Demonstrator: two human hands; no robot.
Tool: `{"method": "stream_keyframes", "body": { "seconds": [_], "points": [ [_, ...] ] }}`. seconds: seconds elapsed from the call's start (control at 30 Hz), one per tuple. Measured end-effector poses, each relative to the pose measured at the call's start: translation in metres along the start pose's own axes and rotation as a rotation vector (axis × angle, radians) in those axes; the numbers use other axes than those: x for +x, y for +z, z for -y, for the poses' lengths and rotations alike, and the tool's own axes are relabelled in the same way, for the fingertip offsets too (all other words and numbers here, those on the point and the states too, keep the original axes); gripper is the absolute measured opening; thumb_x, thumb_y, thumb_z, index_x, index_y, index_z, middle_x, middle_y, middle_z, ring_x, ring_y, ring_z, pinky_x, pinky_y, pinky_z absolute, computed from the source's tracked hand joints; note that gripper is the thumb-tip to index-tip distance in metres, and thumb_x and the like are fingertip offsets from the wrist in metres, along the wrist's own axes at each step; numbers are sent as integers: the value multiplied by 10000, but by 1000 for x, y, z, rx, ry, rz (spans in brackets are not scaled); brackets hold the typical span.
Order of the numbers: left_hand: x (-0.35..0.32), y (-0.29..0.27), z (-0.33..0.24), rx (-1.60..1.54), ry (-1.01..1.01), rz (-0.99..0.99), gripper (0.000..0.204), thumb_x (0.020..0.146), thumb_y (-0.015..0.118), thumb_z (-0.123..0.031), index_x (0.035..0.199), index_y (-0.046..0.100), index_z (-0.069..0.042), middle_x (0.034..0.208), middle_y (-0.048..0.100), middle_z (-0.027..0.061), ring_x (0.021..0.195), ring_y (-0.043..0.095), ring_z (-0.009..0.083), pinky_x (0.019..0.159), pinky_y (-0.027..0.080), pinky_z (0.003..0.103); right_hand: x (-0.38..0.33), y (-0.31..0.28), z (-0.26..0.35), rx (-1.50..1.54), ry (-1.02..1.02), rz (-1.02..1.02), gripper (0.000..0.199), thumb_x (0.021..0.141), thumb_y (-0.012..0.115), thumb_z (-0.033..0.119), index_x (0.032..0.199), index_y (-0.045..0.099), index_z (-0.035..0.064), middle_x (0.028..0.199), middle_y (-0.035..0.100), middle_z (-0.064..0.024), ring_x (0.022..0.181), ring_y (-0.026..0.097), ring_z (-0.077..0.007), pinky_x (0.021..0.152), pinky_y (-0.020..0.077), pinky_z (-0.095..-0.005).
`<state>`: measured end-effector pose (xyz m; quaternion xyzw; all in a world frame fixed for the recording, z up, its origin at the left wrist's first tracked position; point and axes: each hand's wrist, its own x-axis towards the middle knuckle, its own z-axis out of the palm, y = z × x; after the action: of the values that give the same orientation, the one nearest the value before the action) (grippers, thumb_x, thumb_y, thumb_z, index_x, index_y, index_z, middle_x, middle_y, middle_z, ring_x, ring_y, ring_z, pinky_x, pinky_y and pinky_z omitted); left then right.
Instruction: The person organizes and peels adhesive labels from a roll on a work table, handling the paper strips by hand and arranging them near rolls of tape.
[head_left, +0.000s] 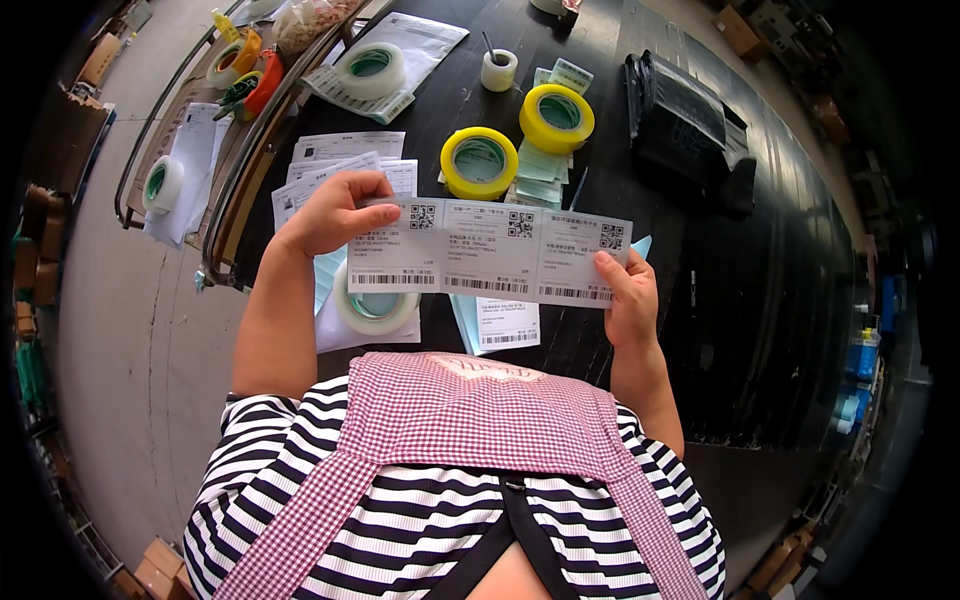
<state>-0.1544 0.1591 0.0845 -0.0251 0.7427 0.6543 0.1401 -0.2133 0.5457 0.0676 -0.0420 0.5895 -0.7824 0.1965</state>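
Above the near part of the black table top, you hold a long white strip of three printed shipping labels stretched out level between both hands. To your right the dark surface lies bare from the strip out to the table's curved far rim, with only a black plastic bag bundle near the far end. To your left the room is tighter: the table edge runs just past your left forearm, and a metal-railed cart with tape rolls and papers stands close beside it, grey floor beyond.

Your left hand is closed on the strip's left end, thumb on the printed face and fingers curled behind the upper corner. Your right hand pinches the right end, thumb laid flat on the lower corner of the last label, fingers hidden behind the paper.

The strip is flat, barely bowed; each label carries a square code near the top, lines of small print and a barcode along the bottom edge.

Beneath the strip, a clear tape roll rests on loose white sheets, and another single label lies on pale blue backing. Two yellow tape rolls sit farther off, well apart from your hands.
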Motion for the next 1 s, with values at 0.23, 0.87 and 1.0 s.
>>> {"method": "stream_keyframes", "body": {
  "seconds": [0.23, 0.87, 1.0],
  "points": [
    [-1, 0, 0, 37, 25, -11, 221, 857, 735, -201, 855, 602, -24, 787, 597, -11, 720, 532, 45, 641, 448, 216, -2, 3, 2, -15, -1, 6, 162, 924, 624, 119, 1026, 664, -1, 962, 707, -102, 824, 669, -153, 779, 527, -292],
    [4, -1, 3, 42, 19, 11, 275, 845, 763, -247, 832, 594, -32, 791, 609, -7, 721, 548, 51, 642, 463, 221, -1, -2, -1, 0, 11, -13, 176, 932, 599, 106, 1042, 650, -21, 975, 705, -117, 843, 678, -168, 796, 533, -291],
    [5, -3, 5, 64, 22, 13, 278, 845, 764, -251, 828, 595, -31, 790, 610, -7, 718, 551, 50, 640, 464, 219, 1, -4, -3, 22, 37, -16, 178, 934, 596, 110, 1040, 650, -23, 979, 705, -125, 844, 683, -174, 795, 538, -293]
  ]
}}
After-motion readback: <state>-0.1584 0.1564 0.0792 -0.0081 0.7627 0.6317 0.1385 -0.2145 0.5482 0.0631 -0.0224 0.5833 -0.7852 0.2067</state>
